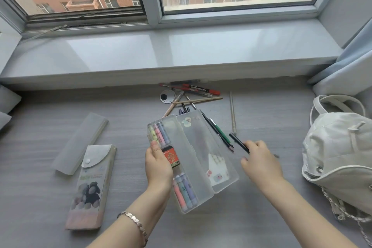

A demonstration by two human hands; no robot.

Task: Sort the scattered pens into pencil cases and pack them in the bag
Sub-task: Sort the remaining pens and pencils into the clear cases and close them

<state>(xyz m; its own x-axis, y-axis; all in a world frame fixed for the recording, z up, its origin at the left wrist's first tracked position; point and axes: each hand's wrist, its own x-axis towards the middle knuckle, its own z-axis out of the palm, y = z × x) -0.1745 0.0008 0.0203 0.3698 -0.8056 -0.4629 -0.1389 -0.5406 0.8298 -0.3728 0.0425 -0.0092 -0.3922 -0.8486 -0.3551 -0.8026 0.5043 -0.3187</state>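
My left hand (158, 164) grips the left side of an open clear plastic pencil case (186, 159), thumb on its rim. Pastel highlighters and an orange 2B lead box lie in its tray; the lid hangs open to the right. My right hand (259, 160) pinches a black pen (238, 142) just right of the lid. Several pens and pencils (193, 94) lie scattered on the desk behind the case. A white backpack (340, 153) sits at the right edge.
A frosted pencil case (80, 141) and a printed snap-flap pencil case (90, 189) lie on the grey desk at the left. A round cable grommet (167, 96) sits near the pens. A windowsill runs along the back, with a curtain at the right.
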